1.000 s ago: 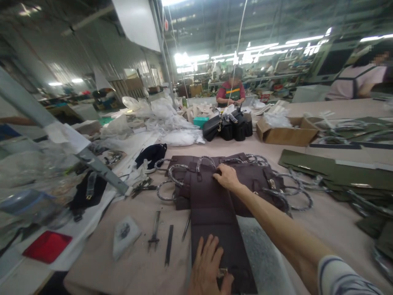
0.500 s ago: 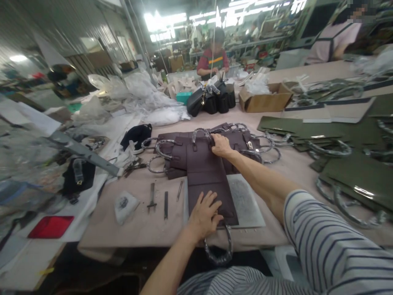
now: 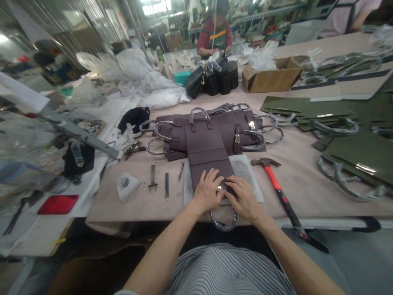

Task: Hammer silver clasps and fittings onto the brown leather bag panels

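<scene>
A dark brown leather bag piece [image 3: 204, 141] lies unfolded lengthwise toward me. Its near end rests on a pale slab [image 3: 255, 186], and a plastic-wrapped handle [image 3: 223, 226] hangs at the table edge. My left hand [image 3: 207, 191] lies on the near end with its fingers stretched out, beside a small shiny metal fitting [image 3: 219, 188]. On the other side of that fitting, my right hand [image 3: 245, 201] touches the leather with bent fingers, thumb apart from the index finger. What lies under the palms is hidden.
More brown bag pieces [image 3: 178, 137] are stacked beyond. A red-and-black hammer [image 3: 278, 186] lies at the right, its grip past the table edge. Slim metal tools [image 3: 166, 185] lie at the left. Green bag pieces [image 3: 356, 151] cover the right side. A person [image 3: 216, 37] sits opposite.
My right hand has come back from the far end of the bag piece to its near end, beside my left hand. The hammer now shows where my right arm was. The view has tilted down.
</scene>
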`<state>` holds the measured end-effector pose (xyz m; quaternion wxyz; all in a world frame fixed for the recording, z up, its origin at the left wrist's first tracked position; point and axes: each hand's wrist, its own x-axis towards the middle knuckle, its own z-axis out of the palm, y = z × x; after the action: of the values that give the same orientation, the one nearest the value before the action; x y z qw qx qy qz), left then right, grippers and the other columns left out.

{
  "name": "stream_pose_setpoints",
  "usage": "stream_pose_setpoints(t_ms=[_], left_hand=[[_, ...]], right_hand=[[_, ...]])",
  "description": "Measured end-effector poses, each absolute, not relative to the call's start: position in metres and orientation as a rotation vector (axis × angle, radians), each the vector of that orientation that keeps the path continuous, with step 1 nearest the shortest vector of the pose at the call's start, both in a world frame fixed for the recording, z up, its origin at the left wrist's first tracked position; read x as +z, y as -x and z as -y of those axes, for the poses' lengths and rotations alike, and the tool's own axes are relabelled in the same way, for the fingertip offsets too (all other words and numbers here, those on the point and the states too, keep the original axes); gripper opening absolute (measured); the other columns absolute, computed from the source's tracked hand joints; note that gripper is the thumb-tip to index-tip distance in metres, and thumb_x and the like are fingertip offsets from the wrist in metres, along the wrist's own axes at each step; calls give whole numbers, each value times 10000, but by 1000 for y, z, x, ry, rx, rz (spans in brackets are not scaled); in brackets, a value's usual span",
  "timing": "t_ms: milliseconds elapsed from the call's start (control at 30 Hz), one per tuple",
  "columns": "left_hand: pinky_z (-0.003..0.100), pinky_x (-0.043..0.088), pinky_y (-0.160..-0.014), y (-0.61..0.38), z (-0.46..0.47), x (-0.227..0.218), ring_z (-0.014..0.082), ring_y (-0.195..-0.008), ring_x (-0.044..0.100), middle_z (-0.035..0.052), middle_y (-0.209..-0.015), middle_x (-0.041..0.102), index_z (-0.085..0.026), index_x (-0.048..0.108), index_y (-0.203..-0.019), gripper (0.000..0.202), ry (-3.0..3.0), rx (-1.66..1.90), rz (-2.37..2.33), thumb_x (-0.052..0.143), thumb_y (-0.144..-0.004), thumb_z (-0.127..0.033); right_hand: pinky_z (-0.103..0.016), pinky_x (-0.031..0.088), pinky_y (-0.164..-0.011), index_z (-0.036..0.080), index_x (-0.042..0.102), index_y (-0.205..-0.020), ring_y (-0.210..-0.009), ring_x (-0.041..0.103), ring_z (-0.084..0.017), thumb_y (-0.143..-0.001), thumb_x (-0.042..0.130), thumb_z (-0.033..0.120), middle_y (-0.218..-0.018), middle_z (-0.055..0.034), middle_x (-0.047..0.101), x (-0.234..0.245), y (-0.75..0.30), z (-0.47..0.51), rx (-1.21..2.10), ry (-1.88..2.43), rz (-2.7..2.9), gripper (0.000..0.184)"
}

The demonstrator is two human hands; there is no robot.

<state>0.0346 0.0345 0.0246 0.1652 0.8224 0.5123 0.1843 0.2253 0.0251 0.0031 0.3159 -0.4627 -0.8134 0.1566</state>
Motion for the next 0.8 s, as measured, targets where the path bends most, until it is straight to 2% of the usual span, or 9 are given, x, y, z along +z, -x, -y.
stream_pose_setpoints(t_ms=[133, 233, 333, 467, 633, 800], left_hand=[[559, 270, -1259, -22, -25, 19, 297, -1460, 430, 137, -1486, 556, -164, 641, -1269, 401, -2300, 630, -1362, 665, -876, -239], [521, 372, -1217, -6, -12, 17, 275, -1347, 556, 131, -1359, 655, -153, 683, -1173, 281, -2238, 811, -1413, 645, -902, -220], [458, 487, -1125, 19, 5, 18, 244, -1191, 654, 120, -1199, 725, -160, 712, -1064, 178, -2163, 1029, -1565, 597, -934, -201], [369, 572, -956, 72, 21, 25, 218, -1022, 702, 106, -1038, 747, -172, 718, -978, 192, -2010, 1174, -1933, 528, -948, -181], [351, 547, -906, 138, 14, 43, 240, -966, 701, 110, -993, 751, -157, 730, -955, 190, -1611, 852, -2485, 546, -937, -198], [350, 506, -932, 160, -11, 55, 273, -1048, 685, 146, -1107, 736, -148, 734, -1055, 234, -1491, 486, -2592, 579, -950, -289]], right_hand=[[-569, 369, -1128, 197, 646, -1189, -1301, 513, -314, -939, 512, 302, -1301, -125, 638, -4, -225, -18, 395, 1190, 2162, 303], [-573, 387, -1098, 200, 643, -1139, -1265, 531, -316, -941, 521, 289, -1271, -113, 653, -7, -222, -18, 321, 1198, 2151, 249], [-549, 443, -1029, 204, 627, -1093, -1196, 559, -318, -952, 527, 291, -1221, -104, 662, -11, -218, -20, 226, 1161, 2117, 194], [-536, 478, -952, 217, 602, -1088, -1113, 588, -330, -976, 507, 314, -1152, -108, 669, -17, -210, -25, 109, 1072, 2093, 176], [-510, 492, -921, 214, 590, -1079, -1063, 606, -319, -982, 505, 324, -1114, -116, 667, -18, -206, -31, 101, 979, 2104, 170], [-484, 494, -935, 221, 602, -1053, -1053, 616, -292, -954, 529, 304, -1111, -98, 674, -16, -212, -33, 153, 994, 2111, 148]])
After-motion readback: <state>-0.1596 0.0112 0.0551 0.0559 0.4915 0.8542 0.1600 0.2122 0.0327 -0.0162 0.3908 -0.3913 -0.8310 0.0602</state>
